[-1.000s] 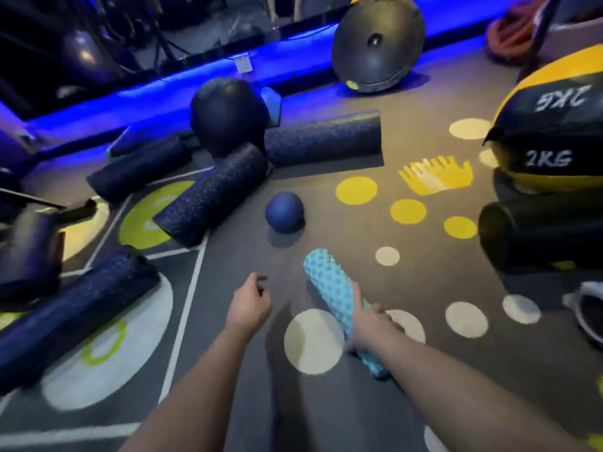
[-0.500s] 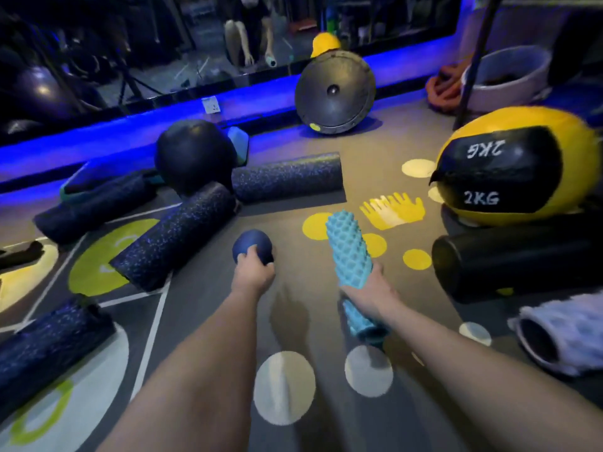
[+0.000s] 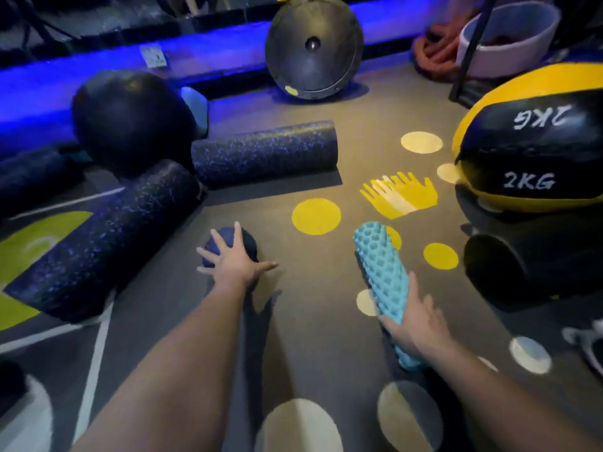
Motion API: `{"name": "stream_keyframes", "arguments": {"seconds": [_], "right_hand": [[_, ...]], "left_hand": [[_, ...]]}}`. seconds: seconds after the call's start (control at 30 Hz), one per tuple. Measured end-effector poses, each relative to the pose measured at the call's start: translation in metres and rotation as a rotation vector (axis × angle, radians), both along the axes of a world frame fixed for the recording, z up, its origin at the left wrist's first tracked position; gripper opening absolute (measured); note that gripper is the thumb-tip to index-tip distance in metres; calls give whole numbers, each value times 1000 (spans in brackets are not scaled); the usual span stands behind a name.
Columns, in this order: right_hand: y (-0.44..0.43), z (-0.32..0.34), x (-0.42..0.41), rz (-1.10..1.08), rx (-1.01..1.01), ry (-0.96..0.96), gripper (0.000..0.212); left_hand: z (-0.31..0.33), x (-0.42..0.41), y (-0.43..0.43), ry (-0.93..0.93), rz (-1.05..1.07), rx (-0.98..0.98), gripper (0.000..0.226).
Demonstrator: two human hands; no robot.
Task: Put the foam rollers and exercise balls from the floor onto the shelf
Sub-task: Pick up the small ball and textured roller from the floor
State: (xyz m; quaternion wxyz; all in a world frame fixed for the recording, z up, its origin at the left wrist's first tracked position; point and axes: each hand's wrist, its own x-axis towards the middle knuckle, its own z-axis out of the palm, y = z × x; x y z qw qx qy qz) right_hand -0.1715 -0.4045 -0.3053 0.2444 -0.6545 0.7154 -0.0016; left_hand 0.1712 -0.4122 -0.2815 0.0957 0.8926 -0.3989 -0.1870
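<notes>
Teal knobbly foam roller (image 3: 381, 275) is sitting clamped in right hand (image 3: 414, 324), fingers wrapping its lower half, top end tilting away above grey dotted floor (image 3: 310, 321). Left hand (image 3: 233, 262) is lying splayed on small dark blue ball (image 3: 243, 239) on the floor, fingers straight, not curling round it.

Just left, two speckled dark foam rollers (image 3: 104, 236) (image 3: 264, 153) are lying in a V, with one big black ball (image 3: 130, 119) sitting behind their junction. Third dark roller (image 3: 29, 177) is getting cut off at the left edge.

Right side is holding one yellow-and-black 2KG medicine ball (image 3: 535, 151) and one black cylinder (image 3: 528, 269) below it, too dark to identify. Round grey disc (image 3: 313, 47) is leaning at the back.
</notes>
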Motion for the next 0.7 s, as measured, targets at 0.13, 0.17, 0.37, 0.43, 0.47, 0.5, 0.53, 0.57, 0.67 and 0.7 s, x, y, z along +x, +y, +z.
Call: {"name": "stream_keyframes", "arguments": {"seconds": [0.13, 0.17, 0.37, 0.43, 0.47, 0.5, 0.53, 0.57, 0.67, 0.7], "right_hand": [[2, -23, 6, 42, -108, 161, 112], [1, -23, 5, 41, -108, 150, 111], [10, -16, 16, 28, -164, 209, 110], [10, -15, 14, 30, -163, 198, 110], [8, -16, 10, 29, -164, 174, 109], [7, -16, 6, 26, -168, 157, 108], [6, -15, 2, 25, -164, 135, 108], [5, -14, 0, 27, -155, 115, 108], [6, -13, 1, 30, -171, 75, 109], [7, -12, 2, 32, -163, 65, 109]], "left_hand": [[-27, 24, -7, -130, 18, -87, 104], [-31, 24, -8, -150, 26, -127, 97], [-25, 19, -15, -114, 91, -238, 88], [-13, 5, -19, 9, 166, -351, 86], [-5, -7, -23, 78, 203, -419, 86], [4, -22, -28, 132, 215, -491, 87], [16, -38, -34, 169, 189, -557, 88], [26, -55, -42, 201, 127, -616, 89], [58, -116, -71, 294, -136, -651, 92], [64, -140, -81, 306, -212, -618, 94]]}}
